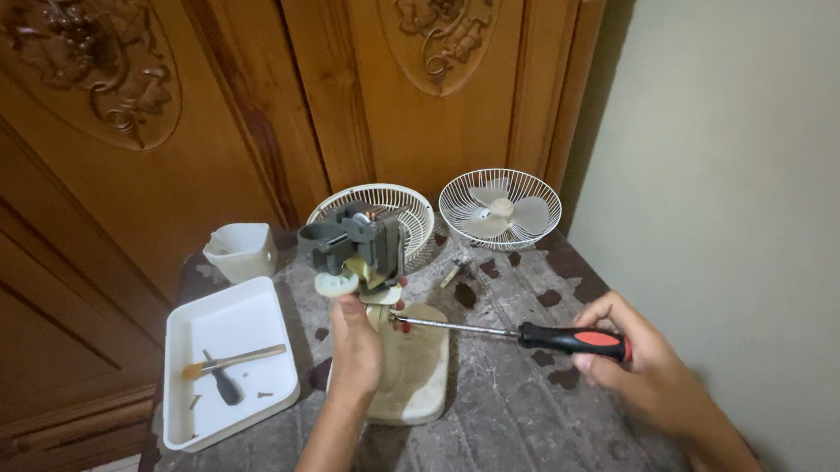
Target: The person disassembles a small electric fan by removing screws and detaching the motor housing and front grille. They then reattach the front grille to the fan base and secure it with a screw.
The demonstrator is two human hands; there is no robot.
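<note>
A small table fan stands taken apart on a worn table (527, 404). Its grey motor unit (354, 242) sits on a cream neck above a cream base (417, 372). My left hand (354, 342) grips the neck just under the motor. My right hand (631, 354) holds a screwdriver (504, 333) with a black and red handle. The shaft lies nearly level, and its tip touches the neck just below the motor.
Two white wire fan guards lean on the carved wooden doors at the back: one (409, 207) behind the motor, one (501, 209) with the blade inside. A white tray (225, 360) at left holds a brush, a small screwdriver and screws. A white cup (241, 250) stands behind it.
</note>
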